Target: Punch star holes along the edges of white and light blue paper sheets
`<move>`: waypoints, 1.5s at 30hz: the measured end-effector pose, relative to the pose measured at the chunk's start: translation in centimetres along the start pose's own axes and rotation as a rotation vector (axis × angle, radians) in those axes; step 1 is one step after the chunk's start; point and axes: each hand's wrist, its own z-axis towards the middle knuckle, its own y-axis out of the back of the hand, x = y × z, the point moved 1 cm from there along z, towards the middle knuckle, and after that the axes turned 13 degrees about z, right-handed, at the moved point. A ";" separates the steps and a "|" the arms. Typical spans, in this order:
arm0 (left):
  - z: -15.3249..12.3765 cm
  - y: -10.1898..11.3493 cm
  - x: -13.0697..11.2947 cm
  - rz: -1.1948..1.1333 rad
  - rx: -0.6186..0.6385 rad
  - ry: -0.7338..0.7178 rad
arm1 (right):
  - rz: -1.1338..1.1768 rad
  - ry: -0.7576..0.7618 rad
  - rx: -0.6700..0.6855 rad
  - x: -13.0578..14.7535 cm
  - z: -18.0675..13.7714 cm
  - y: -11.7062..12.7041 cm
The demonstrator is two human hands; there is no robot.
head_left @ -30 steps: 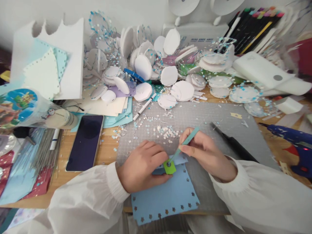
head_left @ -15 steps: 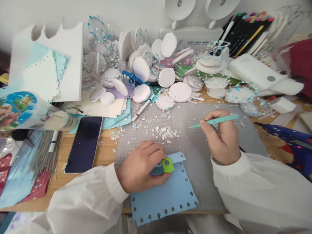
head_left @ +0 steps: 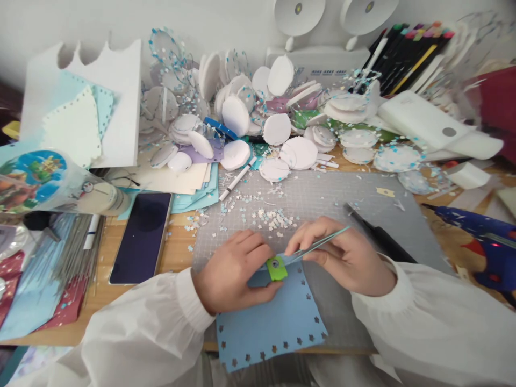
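My left hand (head_left: pixel 237 277) is closed around a small green paper punch (head_left: pixel 277 268). The punch sits over the top edge of a light blue paper sheet (head_left: pixel 274 325), whose right and lower edges carry flower-shaped holes. In my right hand (head_left: pixel 349 260) are teal tweezers (head_left: pixel 322 243), pinched between thumb and fingers. Their tips reach the folded top strip of the paper beside the punch; exactly what they touch is hard to make out. A grey cutting mat (head_left: pixel 318 204) lies beneath, with tiny white and blue paper flowers (head_left: pixel 276 219) scattered behind my hands.
A black-handled tool (head_left: pixel 389 244) lies right of my right hand, near a blue glue gun (head_left: pixel 475 228). To the left are a phone (head_left: pixel 141 239) and wire stems (head_left: pixel 78 258). White paper discs (head_left: pixel 298 152) pile along the back. Markers (head_left: pixel 417 56) stand behind.
My right hand has moved left and down, bringing the tweezers from over the mat to the paper beside the punch. My left hand stays on the punch.
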 end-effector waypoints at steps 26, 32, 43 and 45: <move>0.0 -0.2 0.0 -0.006 -0.008 -0.023 | 0.003 0.123 -0.242 -1.4 -0.4 -2.2; -0.1 -0.2 0.0 -0.014 0.002 -0.036 | 0.031 0.058 -0.333 -1.4 -0.3 -2.1; -0.1 -0.2 0.0 -0.033 -0.038 -0.040 | -0.045 0.097 -0.561 -2.4 0.3 -0.4; -0.1 -0.2 0.0 -0.036 -0.044 -0.046 | -0.026 0.098 -0.521 -2.5 0.5 -0.5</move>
